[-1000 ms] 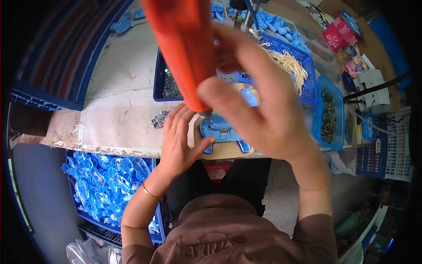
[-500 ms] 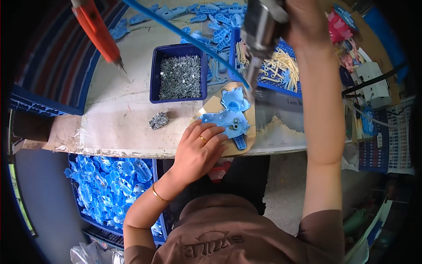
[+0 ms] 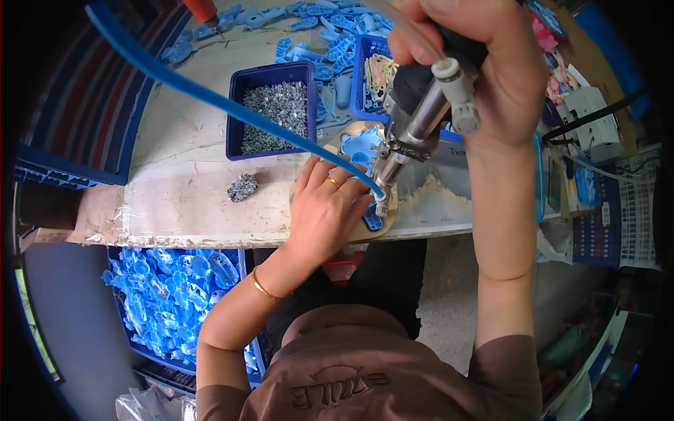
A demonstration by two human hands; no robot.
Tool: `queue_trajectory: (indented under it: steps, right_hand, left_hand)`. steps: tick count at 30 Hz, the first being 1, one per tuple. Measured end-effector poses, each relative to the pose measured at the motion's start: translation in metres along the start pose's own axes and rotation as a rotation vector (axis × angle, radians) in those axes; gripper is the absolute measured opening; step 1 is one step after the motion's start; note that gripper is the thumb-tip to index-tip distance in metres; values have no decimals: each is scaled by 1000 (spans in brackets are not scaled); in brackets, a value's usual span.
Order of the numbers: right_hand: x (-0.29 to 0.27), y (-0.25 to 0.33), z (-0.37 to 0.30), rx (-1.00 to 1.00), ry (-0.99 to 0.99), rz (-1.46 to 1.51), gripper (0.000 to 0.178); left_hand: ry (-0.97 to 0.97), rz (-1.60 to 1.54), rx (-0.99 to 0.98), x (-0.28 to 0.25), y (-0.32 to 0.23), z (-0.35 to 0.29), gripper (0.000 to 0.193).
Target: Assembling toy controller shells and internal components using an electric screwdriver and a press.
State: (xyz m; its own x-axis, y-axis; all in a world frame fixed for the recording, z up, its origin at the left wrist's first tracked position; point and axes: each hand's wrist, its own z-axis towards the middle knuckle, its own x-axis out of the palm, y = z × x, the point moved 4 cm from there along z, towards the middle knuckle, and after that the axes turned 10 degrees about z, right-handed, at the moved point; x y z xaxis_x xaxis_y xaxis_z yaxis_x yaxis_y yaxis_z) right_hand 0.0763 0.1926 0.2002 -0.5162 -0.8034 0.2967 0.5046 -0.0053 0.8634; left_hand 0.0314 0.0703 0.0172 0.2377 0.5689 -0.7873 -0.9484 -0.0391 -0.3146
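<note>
1. Presently, the right hand (image 3: 484, 63) is wrapped tightly around the black grip of a metal pneumatic screwdriver (image 3: 414, 133), held upright with its bit pointing down.
2. The bit tip meets a blue moulded plastic part (image 3: 359, 151) lying on a round wooden board (image 3: 365, 230) at the near edge of the worn, pale workbench (image 3: 182, 189).
3. The left hand (image 3: 326, 210) lies flat on that part, fingers spread, pressing it onto the board; it encloses nothing.
4. A blue air hose (image 3: 210, 95) runs from the upper left down to the tool's lower end.
5. A dark blue rectangular tray of small metal screws (image 3: 274, 105) stands just beyond the left hand; a small loose heap of screws (image 3: 242, 188) lies to its left.
6. A crate of blue plastic parts (image 3: 175, 295) sits below the bench edge.
</note>
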Motion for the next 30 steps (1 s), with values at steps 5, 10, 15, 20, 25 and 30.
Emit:
queue_trajectory:
  steps: [5,10,15,20,25,30]
  right_hand:
    - [7,13,-10,62,-4,-39,52]
    - [-5,-4,-15,90,-32,38,52]
    - [-18,-36,-21,-3,76,177,45]
    - [-29,-58,-23,-321,239,-52,40]
    - [-21,-41,-5,-154,113,183,33]
    - [-22,9,67,-242,348,-83,49]
  left_hand:
    - [23,211,166,-2,-6,0,25]
    - [180,174,103,-12,1,-4,38]
    - [155,151,114,-9,2,-9,44]
    - [176,175,110,-2,5,-18,42]
    - [158,200,100,6,0,-20,34]
    - [142,87,150,-7,-6,-14,19]
